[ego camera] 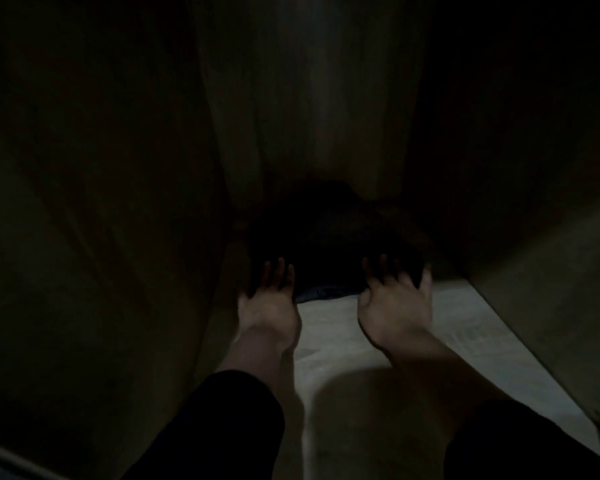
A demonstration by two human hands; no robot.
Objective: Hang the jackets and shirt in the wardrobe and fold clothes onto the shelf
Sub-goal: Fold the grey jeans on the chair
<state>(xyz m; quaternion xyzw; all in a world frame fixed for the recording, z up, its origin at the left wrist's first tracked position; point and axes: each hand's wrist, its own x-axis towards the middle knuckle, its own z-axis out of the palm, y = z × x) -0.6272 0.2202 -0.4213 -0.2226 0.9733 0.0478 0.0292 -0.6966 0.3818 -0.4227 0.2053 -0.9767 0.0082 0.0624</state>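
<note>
Both hands are pressing the dark folded clothes (329,237) lying just ahead: left hand (269,299) and right hand (394,299) fingers spread, not gripping, on the shelf (465,323).

black clothes pile (329,237) with a bluish edge, sitting on pale whitish shelf paper (388,341) with faint grey print; sleeves (229,420) black too

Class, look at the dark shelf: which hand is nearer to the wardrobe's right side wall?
Right. The right hand presses the dark folded clothes nearer the right side wall; the left hand is farther.
</note>
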